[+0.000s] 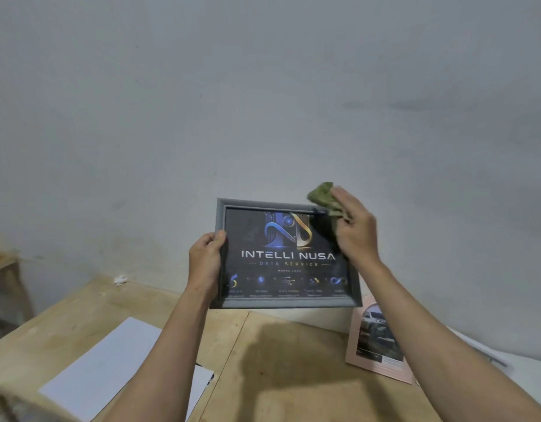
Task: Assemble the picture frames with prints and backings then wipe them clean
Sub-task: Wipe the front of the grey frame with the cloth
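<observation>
The person holds a grey picture frame (222,214) up off the wooden surface (293,376), its glass face turned toward the camera, so the printed side can be reached and checked against the light. The left hand (206,263) grips the frame's left edge, thumb on the front and fingers curled behind, which steadies it against the push of wiping. The right hand (356,229) holds a crumpled green cloth (322,196) bunched in its fingers and presses it at the frame's upper right corner. The dark print (287,257) already sits behind the glass, so this frame looks assembled and the wiping step appears to be under way, starting at the corner.

On the surface below, white sheets (111,363) lie at the left, and a pink frame with a car print (376,339) leans at the right, partly hidden by the right forearm; whether it has been wiped cannot be told.
</observation>
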Demonstrator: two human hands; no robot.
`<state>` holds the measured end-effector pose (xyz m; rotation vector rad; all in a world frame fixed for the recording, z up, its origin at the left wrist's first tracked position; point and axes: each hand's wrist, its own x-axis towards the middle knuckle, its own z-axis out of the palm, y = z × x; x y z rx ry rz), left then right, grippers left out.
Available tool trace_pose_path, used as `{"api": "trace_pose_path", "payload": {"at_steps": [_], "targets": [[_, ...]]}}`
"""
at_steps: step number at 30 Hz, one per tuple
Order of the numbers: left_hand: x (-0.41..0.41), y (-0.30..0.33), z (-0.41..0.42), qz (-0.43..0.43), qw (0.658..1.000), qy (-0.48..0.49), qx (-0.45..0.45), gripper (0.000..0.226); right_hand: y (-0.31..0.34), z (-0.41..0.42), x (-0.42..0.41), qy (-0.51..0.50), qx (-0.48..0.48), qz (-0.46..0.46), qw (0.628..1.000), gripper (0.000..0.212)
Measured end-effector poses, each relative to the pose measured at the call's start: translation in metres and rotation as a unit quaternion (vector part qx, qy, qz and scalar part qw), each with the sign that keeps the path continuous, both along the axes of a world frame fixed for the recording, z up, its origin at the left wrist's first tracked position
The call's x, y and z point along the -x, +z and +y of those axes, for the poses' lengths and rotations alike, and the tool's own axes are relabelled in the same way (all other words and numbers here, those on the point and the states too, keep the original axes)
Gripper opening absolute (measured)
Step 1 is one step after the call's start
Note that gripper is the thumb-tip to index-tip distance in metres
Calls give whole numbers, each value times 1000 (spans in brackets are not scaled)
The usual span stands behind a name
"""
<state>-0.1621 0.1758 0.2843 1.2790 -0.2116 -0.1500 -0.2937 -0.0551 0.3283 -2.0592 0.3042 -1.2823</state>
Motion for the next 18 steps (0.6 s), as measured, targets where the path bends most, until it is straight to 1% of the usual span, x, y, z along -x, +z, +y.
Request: {"api": "trace_pose_path", "payload": {"at_steps": [2,4,7,9,11,13,14,15,16,17,18], "targets": [[13,6,-10,-8,999,-34,24,20,-9,12,-17,28,137,55,989,73],[22,12,-20,-20,997,-57,42,18,-19,32,-31,60,219,94,969,76],[23,16,-24,-31,996,-60,64,14,-31,62,-40,132,274,118,945,79],[19,15,-19,-8,994,-60,89,13,-44,73,-40,183,301,142,925,79],[11,10,-13,15,994,-43,95,16,-58,81,-33,232,333,171,898,76],[4,4,-8,32,995,-19,89,18,-67,87,-23,285,327,218,874,73],[1,2,-6,38,996,-13,86,18,-68,90,-18,305,298,242,872,71],[-1,0,-4,41,996,-12,81,18,-63,90,-13,317,249,253,879,69],[-2,-1,-4,40,996,-12,76,18,-56,91,-9,318,194,245,895,67],[-5,-1,-4,33,997,-12,74,18,-43,91,-9,302,143,209,919,66],[-5,1,-3,23,997,-14,72,17,-30,89,-11,268,115,150,945,66]]}}
